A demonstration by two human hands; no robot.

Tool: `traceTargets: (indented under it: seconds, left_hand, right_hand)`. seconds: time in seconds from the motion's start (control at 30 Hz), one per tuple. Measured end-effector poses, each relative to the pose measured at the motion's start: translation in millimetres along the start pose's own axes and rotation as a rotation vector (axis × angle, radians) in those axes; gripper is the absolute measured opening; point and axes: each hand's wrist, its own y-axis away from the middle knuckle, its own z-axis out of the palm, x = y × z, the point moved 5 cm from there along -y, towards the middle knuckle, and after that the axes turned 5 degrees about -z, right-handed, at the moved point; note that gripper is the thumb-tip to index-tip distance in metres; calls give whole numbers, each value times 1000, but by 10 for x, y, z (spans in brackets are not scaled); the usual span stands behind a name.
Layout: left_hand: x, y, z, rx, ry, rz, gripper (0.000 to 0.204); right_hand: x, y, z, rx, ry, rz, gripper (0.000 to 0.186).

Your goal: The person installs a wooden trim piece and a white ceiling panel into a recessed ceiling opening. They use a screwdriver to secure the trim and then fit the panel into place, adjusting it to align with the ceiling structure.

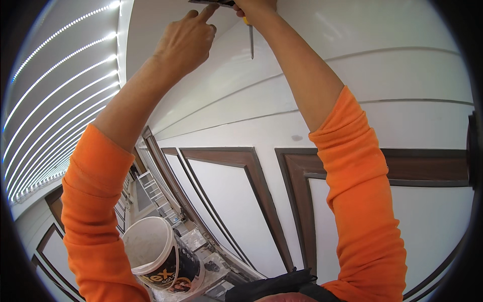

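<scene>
Nearest the camera, at the lower edge of the view, a white plastic bucket [156,254] with a dark printed band hangs or rests beside the left orange sleeve [95,221]; its interior shows white residue, so some filler or paint appears to have been drawn from it. Beyond it stand a stepladder [151,189] and a row of white wall panels with brown frames [261,191].

Both arms reach overhead to the top edge of the wall, where it meets the ceiling.

- The left hand [186,43] is loosely curled, grasping nothing, with its index finger extended and pressing on a thin dark strip [211,3] at the ceiling line.
- The right hand [254,9] is clenched around a yellow-handled screwdriver [250,35], whose metal shaft hangs downward, away from the strip.

Judged status: the strip is positioned and held by finger pressure only. The tool tip is not applied to it, so fastening appears not yet done. How much of the strip is fixed lies beyond the upper edge and cannot be told.
</scene>
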Motion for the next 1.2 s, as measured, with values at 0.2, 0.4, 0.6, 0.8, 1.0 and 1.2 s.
traceTargets:
  seconds: [0.2,0.4,0.6,0.8,1.0,1.2]
  left_hand:
    - [-179,-326,151,-302,-179,-121,18]
    - [-169,-372,168,-85,-293,-74,19]
    - [-59,-495,149,-248,-307,-118,10]
    - [-89,-524,110,-202,-269,-137,11]
    - [-401,-564,270,-287,-199,-176,11]
    - [-399,-422,284,-142,-217,-49,15]
  right_hand:
    - [37,-158,0,252,111,-209,40]
    - [192,-75,137,303,-80,-30,51]
    - [-29,-45,186,342,-141,-70,56]
    - [21,1,162,406,-67,-85,56]
    - [47,-134,108,304,60,-137,56]
    - [9,-190,120,262,87,-176,57]
